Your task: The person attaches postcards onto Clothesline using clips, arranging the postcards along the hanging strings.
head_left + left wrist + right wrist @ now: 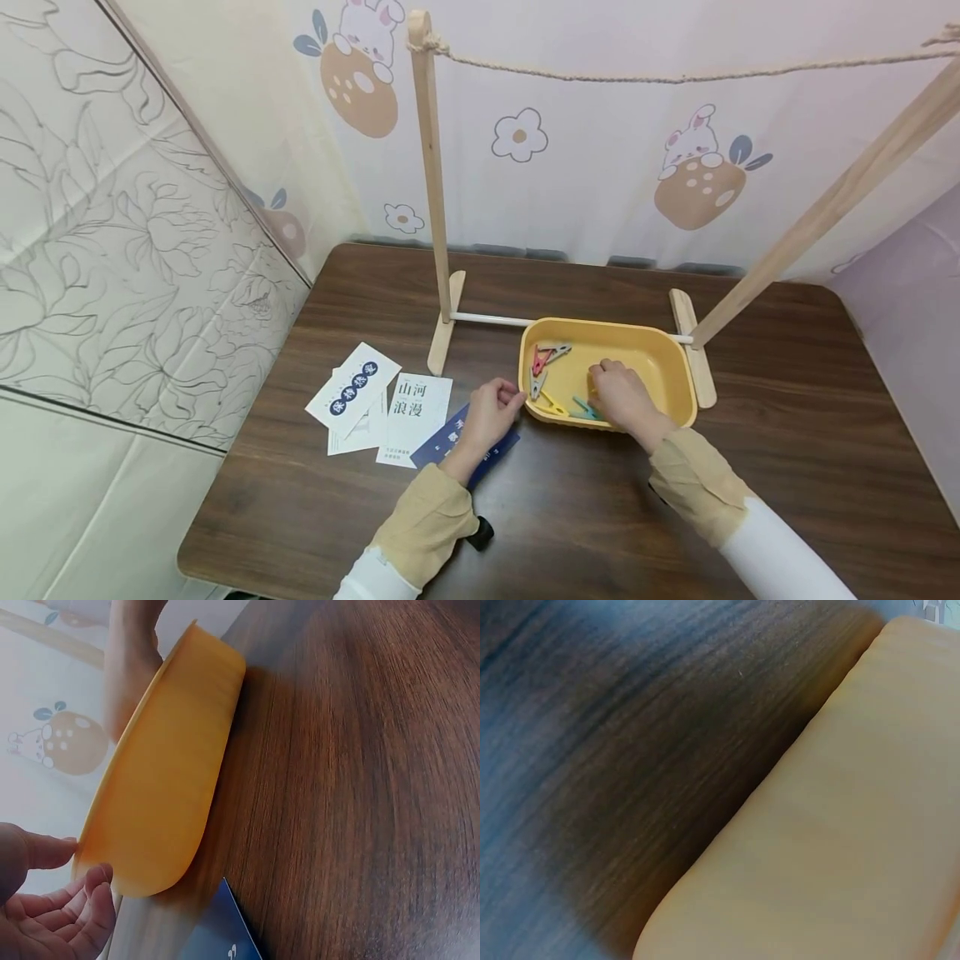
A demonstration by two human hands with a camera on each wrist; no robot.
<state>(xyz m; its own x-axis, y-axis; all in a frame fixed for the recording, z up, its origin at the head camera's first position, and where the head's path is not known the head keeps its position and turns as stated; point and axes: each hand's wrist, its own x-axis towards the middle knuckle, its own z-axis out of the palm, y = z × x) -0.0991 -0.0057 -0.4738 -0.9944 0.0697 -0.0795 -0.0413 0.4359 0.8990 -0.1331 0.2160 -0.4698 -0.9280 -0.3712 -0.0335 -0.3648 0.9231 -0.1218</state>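
Note:
A yellow plastic basin (660, 367) holds several clothespins: a red clothespin (538, 360), grey ones, a yellow clothespin (553, 406) and a teal clothespin (585, 408). My right hand (621, 393) reaches down into the basin with bent fingers; its fingertips are partly hidden, so whether it pinches something cannot be told. The right wrist view shows only the basin's outer wall (817, 825) and the tabletop. My left hand (489, 414) is at the basin's left corner, fingers loosely bent, its thumb (52, 851) touching the rim. Beneath it lies a dark blue card (498, 454).
White printed cards (352, 390) overlap on the table's left side. Behind the basin stands a wooden frame with a left post (431, 183), a right post (825, 208) and a rope (600, 78) strung between. A white bar (491, 319) runs low behind the basin.

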